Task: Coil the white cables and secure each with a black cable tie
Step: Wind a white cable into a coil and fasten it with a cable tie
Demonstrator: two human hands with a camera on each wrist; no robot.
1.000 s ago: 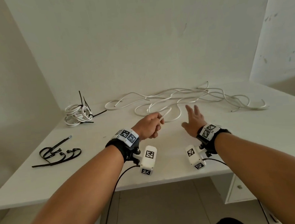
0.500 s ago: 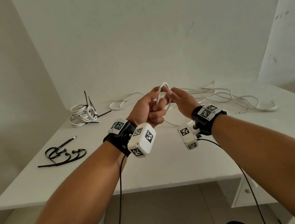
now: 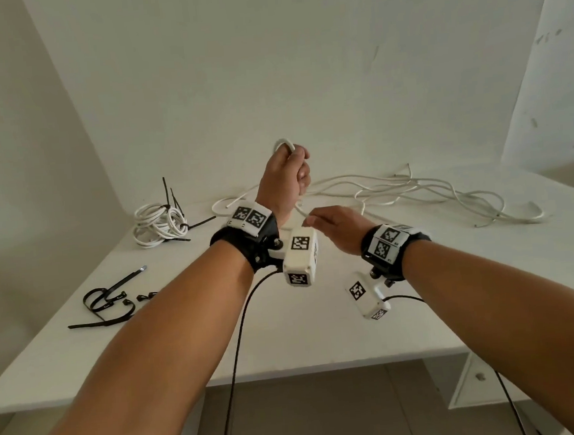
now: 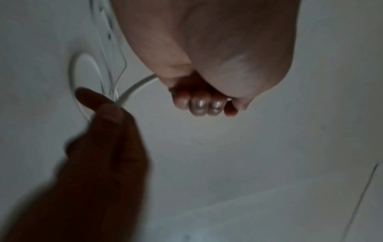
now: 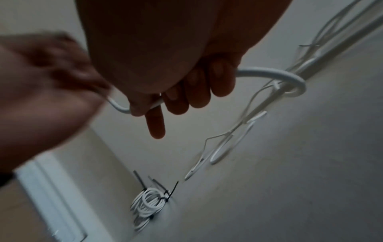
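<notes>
Head view: left hand [image 3: 284, 179] holds white cable [image 3: 285, 144] looped upward.

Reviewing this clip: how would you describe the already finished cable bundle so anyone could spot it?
On the white table, look to the far left corner by the wall. The coiled white bundle lies there, left of the loose white cables. It alone is wound tight, with black tie tails sticking out.

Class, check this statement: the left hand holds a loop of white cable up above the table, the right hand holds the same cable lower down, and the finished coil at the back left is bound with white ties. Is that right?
One detail is wrong. The head view shows the finished coil bound with black ties, not white. The rest stands: the left hand holds the white cable loop up above the table, and the right hand holds it lower down.
</notes>
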